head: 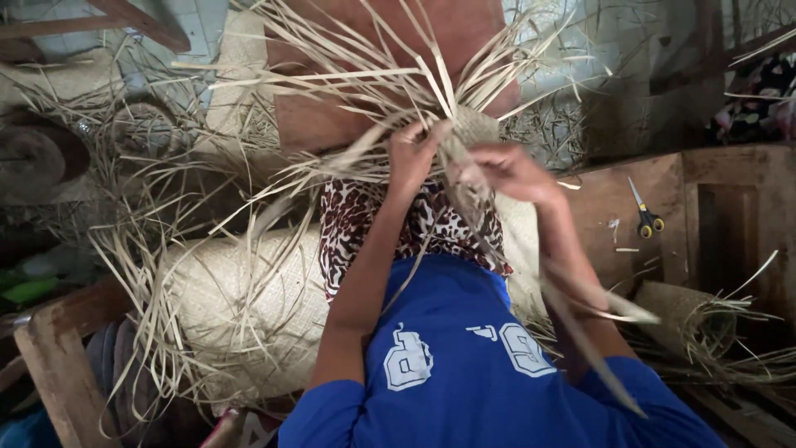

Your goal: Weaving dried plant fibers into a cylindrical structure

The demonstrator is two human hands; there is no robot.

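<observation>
Above the lap, seen from the head camera, the left hand [412, 153] and right hand [507, 172] meet on a small woven piece [474, 126] of pale dried leaf strips. Both hands are closed, fingers pinching loose strips [365, 75] that fan upward and outward from the weaving, which sits between and just above the knuckles. A rolled woven mat [249, 307] lies to the left below. Yellow-handled scissors [645, 214] rest on the wooden bench [721, 191] at right, well apart.

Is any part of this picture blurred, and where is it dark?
Head view: the right hand is smeared by motion, the left hand less so; the scissors look sharp; the left edge and the right corner lie in shadow.
</observation>
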